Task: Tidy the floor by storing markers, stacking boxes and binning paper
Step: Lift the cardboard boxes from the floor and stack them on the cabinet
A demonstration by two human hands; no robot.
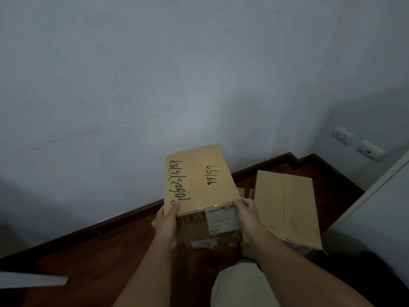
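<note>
both hands on a taped cardboard box by the wall

a sealed cardboard box (200,182) is held up in front of the person, close to the pale wall (110,85). its top face shows clear tape down the middle seam and dark handwritten marks on both flaps. the near end face carries a white shipping label (221,220) with a barcode strip along its upper edge; the print is too small to read.

the left hand (166,222) grips the near left corner of the box, thumb lying on the top face and the other fingers hidden under or behind the side. the right hand (246,218) grips the near right corner, fingers curled over the top edge beside the label. both grips are closed on the box, one at each side of its near end.

below the held box another carton face with a small white label (202,243) shows in shadow; whether the held box touches it cannot be told. just to the right stands a second cardboard box (287,207) on the dark wooden floor (88,262), its top also taped along a seam, near the right hand but apart from the held box.

a dark skirting board (124,220) runs along the foot of the wall. on the right wall sit a white socket plate (343,135) and another white plate (370,151). a pale trouser knee (241,286) shows at the bottom edge.
</note>
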